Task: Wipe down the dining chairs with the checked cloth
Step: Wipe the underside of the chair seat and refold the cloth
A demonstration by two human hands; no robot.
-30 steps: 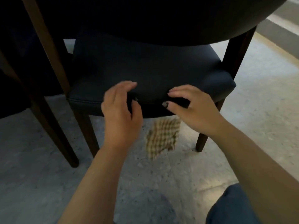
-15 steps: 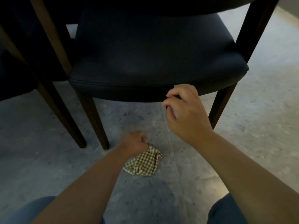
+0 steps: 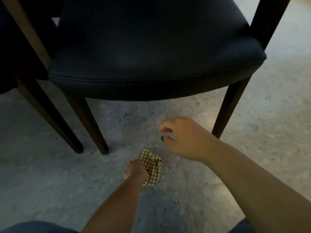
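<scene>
A dining chair with a dark blue padded seat (image 3: 151, 52) and dark wooden legs fills the upper half of the head view. The brown-and-cream checked cloth (image 3: 152, 167) lies bunched on the grey floor in front of the chair. My left hand (image 3: 135, 170) is down at the floor and grips the cloth's left side. My right hand (image 3: 183, 137) hovers above the floor to the right of the cloth, below the seat's front edge, with fingers curled and nothing in it.
A second chair's dark seat and wooden legs (image 3: 50, 118) stand at the left. The speckled grey floor (image 3: 50, 190) spreads around, brighter at the right. My knees in blue trousers (image 3: 33, 227) show at the bottom edge.
The cloth fell from the seat's front edge to the floor. My left hand went down after it and now grips it. My right hand left the seat edge and dropped lower.
</scene>
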